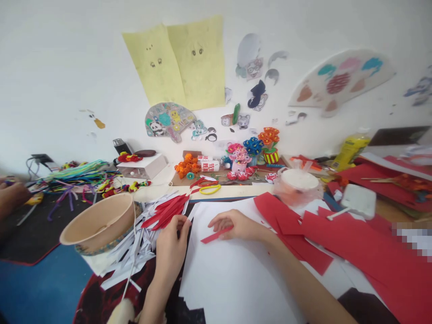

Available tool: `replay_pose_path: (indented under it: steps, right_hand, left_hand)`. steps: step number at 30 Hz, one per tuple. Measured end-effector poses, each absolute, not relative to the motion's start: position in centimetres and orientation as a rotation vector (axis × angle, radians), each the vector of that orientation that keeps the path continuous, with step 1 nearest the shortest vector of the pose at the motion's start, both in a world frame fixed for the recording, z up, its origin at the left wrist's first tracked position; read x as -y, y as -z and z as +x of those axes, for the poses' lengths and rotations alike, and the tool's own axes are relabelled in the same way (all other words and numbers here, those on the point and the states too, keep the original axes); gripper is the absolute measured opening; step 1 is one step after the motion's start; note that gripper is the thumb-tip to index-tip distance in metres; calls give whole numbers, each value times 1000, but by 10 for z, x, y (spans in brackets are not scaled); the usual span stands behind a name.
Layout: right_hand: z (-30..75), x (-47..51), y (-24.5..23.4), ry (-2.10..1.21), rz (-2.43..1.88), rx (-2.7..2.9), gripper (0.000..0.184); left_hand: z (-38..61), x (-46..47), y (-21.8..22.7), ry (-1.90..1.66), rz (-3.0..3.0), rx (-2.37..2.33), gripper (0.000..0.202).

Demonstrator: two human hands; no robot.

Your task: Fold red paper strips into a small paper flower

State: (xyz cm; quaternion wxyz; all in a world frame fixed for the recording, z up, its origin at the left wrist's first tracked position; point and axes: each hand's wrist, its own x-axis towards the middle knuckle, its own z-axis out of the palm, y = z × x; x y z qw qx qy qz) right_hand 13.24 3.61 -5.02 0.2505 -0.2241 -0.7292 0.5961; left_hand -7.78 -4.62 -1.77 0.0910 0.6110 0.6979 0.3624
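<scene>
My right hand (236, 224) holds a red paper strip (212, 236) between its fingers, above a large white sheet (229, 279). My left hand (172, 243) is at the sheet's left edge, thumb and forefinger pinched on what looks like a thin white paper strip (192, 213). Just beyond it lies a bunch of red strips (167, 212). Beneath and left of that bunch is a loose heap of white paper strips (130, 252). Larger red paper pieces (337, 234) spread to the right of my right forearm.
A beige bowl (101, 222) stands left, a white cord hanging beside it. Yellow-handled scissors (209, 189) lie behind the sheet. Pipe-cleaner flowers (239, 155) line the back. A plastic-wrapped round container (299, 182) stands back right. Another person's hand (13, 198) shows at far left.
</scene>
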Motion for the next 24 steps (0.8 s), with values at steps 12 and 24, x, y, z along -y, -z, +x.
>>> replay_pose_path:
  steps: [12,24]
  right_hand:
    - [131,-39,45,-1566,-812,1693,33]
    - [129,-34,40,-1553,-783,1615,35]
  left_hand:
    - [-69,48,23,-1236,1516,-1605,34]
    - [-72,44,21,-1259,1441,-1592,47]
